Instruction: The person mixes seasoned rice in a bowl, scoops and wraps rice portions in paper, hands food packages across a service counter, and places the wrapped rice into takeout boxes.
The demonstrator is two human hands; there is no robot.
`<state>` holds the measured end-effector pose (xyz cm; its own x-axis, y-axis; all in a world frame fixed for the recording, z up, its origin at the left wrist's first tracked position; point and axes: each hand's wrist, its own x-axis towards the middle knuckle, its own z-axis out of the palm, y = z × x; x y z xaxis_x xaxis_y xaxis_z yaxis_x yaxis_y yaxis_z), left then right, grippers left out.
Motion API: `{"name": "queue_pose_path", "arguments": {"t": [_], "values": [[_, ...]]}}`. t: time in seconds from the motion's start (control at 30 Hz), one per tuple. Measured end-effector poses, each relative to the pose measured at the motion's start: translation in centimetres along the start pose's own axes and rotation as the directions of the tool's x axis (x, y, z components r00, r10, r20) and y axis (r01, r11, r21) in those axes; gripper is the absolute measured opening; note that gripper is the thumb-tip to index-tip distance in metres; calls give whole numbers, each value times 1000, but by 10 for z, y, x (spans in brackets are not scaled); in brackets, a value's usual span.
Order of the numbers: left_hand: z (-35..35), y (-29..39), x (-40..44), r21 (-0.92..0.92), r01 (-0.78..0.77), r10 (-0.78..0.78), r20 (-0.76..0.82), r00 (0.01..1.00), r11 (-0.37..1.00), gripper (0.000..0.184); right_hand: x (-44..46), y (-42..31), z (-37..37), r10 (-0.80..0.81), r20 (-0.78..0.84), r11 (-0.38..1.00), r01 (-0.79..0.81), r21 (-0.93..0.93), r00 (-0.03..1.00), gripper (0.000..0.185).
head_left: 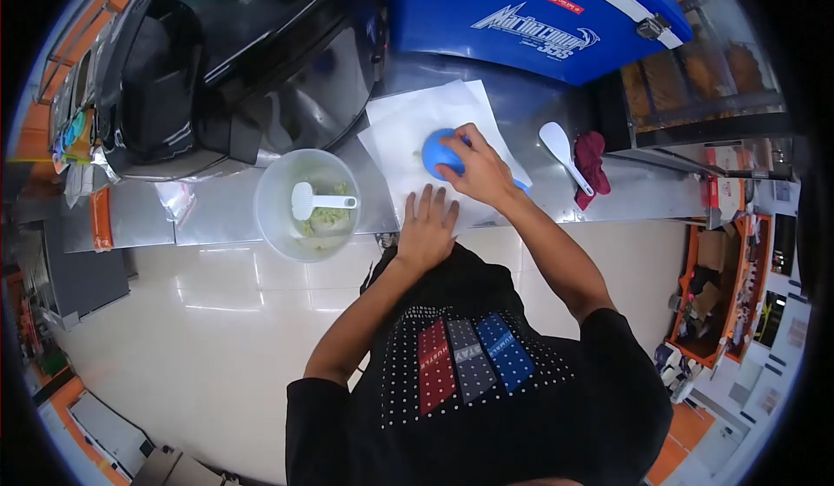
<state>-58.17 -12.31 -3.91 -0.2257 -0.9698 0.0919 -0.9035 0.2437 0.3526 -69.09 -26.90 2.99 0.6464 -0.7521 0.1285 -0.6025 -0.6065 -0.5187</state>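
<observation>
White paper sheets [393, 145] lie overlapping on the metal counter. My right hand [480, 170] grips a blue rounded bowl [439, 153] over the paper, fingers and thumb on its curved outside. A bit of blue also shows past the wrist, perhaps a handle. A small greenish bit is on the paper just left of the bowl. My left hand [425, 232] is spread, its fingertips resting on the paper near the counter's front edge. Left of the paper stands a translucent tub [270, 218] with pale green rice-like food and a white paddle [328, 201] inside.
A white rice paddle [560, 150] and a maroon cloth [590, 163] lie to the right. Behind the paper stands a blue cooler box [530, 17]. A big black appliance [287, 78] fills the back left. A glass-fronted food case [695, 78] is at the right.
</observation>
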Motion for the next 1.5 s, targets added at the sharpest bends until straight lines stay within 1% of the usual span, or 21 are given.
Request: {"name": "queue_pose_path", "arguments": {"t": [0.23, 0.3, 0.37, 0.43, 0.47, 0.5, 0.53, 0.57, 0.7, 0.77, 0.83, 0.9, 0.93, 1.03, 1.1, 1.17, 1.23, 1.3, 1.37, 1.43, 1.5], "values": [[8, -10, -9, 80, -72, 82, -135, 987, 994, 38, 23, -24, -35, 77, -221, 995, -61, 77, 972, 44], [7, -10, -13, 103, -60, 67, -67, 996, 993, 44, 34, -63, -77, 30, -503, 974, 88, 209, 864, 43], [-6, -11, -19, 144, -51, 49, 23, 999, 988, 51, 36, -148, -97, -323, -206, 899, 368, 239, 924, 46], [-31, 1, -13, -580, 309, -421, -64, 905, 753, 59, 37, -186, -71, -497, 65, 830, 453, 326, 865, 48], [1, -14, -29, -666, 234, -362, -57, 930, 708, 60, 39, -197, -47, -547, 103, 820, 508, 263, 831, 44], [-4, -23, -36, -658, 229, -344, -49, 938, 718, 60, 41, -203, -20, -584, 143, 808, 557, 193, 799, 40], [-12, -31, -40, -263, 74, -102, -96, 990, 962, 58, 44, -211, -3, -598, 178, 801, 593, 86, 782, 35], [-19, -35, -40, 175, -138, 148, -45, 988, 975, 56, 48, -214, 12, -604, 222, 781, 624, -26, 765, 31], [-24, -49, -39, 57, -170, 168, 29, 985, 984, 56, 55, -207, 42, -579, 182, 797, 599, -77, 795, 22], [-36, -48, -36, -19, -164, 164, -16, 986, 986, 53, 44, -197, 22, -659, -24, 749, 652, -122, 752, 20], [-54, -45, -28, -101, -150, 144, -58, 988, 984, 49, 26, -161, -27, -593, -51, 801, 595, 61, 804, 31], [-68, -46, -13, -172, 7, 38, 253, 967, 985, 42, -11, -92, -53, -435, -110, 870, 448, 204, 894, 40], [-74, -42, -9, -264, -17, 29, 41, 999, 964, 35, -25, -61, -62, -443, -6, 892, 442, 97, 896, 39], [-67, -48, -4, -476, 48, -68, -25, 997, 878, 28, -68, 28, -61, -414, 181, 887, 440, -142, 892, 31], [-53, -54, -4, -524, 44, -98, -75, 992, 851, 23, -72, 69, -53, -355, 187, 934, 358, 19, 916, 29], [-50, -53, -3, -710, 441, -438, 204, 875, 549, 25, -68, 91, -51, -298, 199, 948, 265, 179, 933, 28], [-36, -53, 2, -726, 461, -519, 168, 838, 510, 28, -55, 99, -51, -39, 261, 921, -67, 384, 965, 22], [-23, -48, 10, -822, 360, -707, -73, 703, 442, 29, -44, 115, -37, -17, 230, 865, -101, 491, 973, 25], [-14, -43, 21, -727, 470, -757, -104, 645, 500, 30, -35, 128, -21, 196, 304, 781, -336, 526, 932, 30], [-2, -42, 35, -586, 403, -694, -442, 568, 703, 32, -29, 143, -6, 231, 335, 698, -395, 597, 914, 32], [-8, -48, 35, -556, 563, -774, -274, 570, 611, 26, -23, 146, -7, 259, 377, 604, -453, 656, 889, 34]]}}
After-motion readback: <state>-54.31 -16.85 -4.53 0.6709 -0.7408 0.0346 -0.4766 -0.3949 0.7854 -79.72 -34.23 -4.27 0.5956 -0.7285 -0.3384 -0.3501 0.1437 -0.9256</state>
